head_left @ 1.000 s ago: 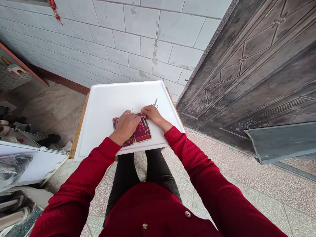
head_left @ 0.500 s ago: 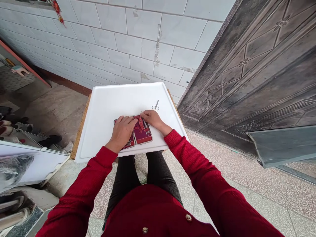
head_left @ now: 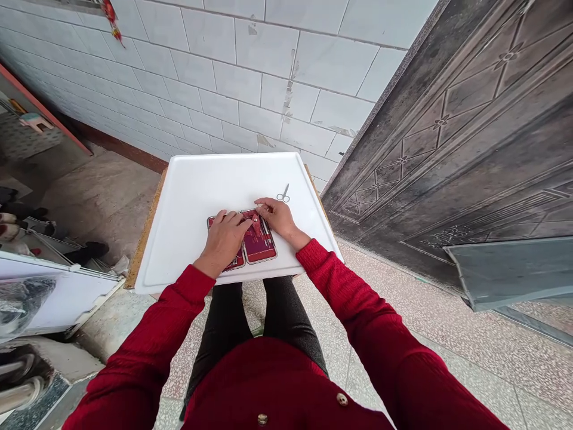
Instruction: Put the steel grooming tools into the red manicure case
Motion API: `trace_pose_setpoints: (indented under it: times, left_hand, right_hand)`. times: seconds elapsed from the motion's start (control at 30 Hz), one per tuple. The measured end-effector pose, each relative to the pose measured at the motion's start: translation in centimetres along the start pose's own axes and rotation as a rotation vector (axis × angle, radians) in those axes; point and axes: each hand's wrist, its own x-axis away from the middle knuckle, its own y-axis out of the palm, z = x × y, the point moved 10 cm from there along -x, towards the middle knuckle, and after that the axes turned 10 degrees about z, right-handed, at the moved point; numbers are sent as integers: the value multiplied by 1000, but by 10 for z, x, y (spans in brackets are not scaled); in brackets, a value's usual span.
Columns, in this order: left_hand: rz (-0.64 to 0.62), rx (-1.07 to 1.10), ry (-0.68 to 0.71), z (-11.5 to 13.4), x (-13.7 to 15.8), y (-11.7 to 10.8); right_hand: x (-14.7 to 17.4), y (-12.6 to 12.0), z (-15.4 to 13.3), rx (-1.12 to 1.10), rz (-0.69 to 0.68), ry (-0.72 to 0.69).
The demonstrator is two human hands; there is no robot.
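Note:
A red manicure case lies unfolded on a white tray, with slim metal tools held in its right half. My left hand rests across the left half, fingers stretched out, hiding most of that side. Its thumb reaches toward a red strap with a snap in the right half. At the upper right edge of the case is my right hand, thumb and index finger slightly apart, with nothing discernible between them. Small scissors lie on the tray just beyond my right hand, points away from me.
The tray sits on a wooden-edged table against a tiled wall. A dark carved door stands at the right. To the left is a white rack with shoes and other items.
My right thumb and index finger have parted slightly at the case's top edge. My left hand stays on the case. The view has shifted a little.

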Motion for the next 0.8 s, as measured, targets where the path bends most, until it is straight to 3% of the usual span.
trace_pose_setpoints:
  times: [0.3,0.8]
  left_hand:
    - [27,-8,-5,3,-1,-2]
    - [40,-48,15,5,1,-1]
  right_hand:
    - [0,-12,-7,93,120,-99]
    - [6,-8,-12,308,50,-118]
